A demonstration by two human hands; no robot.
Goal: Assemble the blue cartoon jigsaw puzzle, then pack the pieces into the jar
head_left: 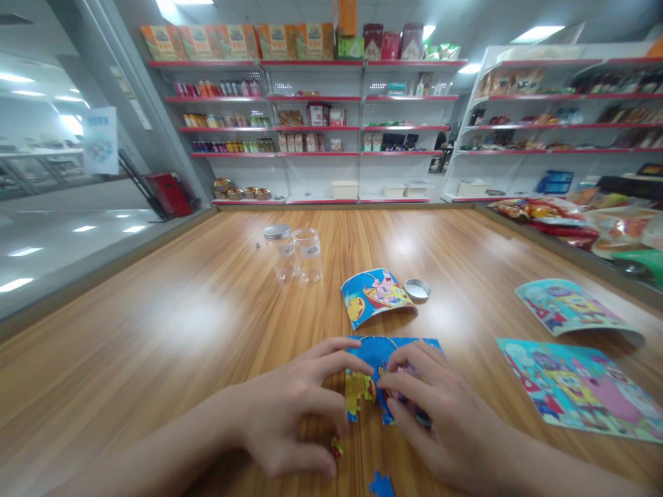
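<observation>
A partly joined cartoon jigsaw (394, 352) lies on the wooden table (207, 324) just in front of me. My left hand (290, 407) rests on its left edge, fingers curled, fingertips pressing a yellow piece (357, 390). My right hand (435, 407) lies over the puzzle's right part, fingers bent and pressing down on the pieces. A small red-yellow piece (337, 449) sits under my left thumb. A loose blue piece (382, 484) lies near the table's front edge.
A curled picture card (376, 295) and a metal lid (417, 289) lie beyond the puzzle. Two clear jars (295, 254) stand farther back, one capped. Two more cartoon sheets (580, 376) lie at right. Snack packets (559, 217) line the right edge; store shelves stand behind.
</observation>
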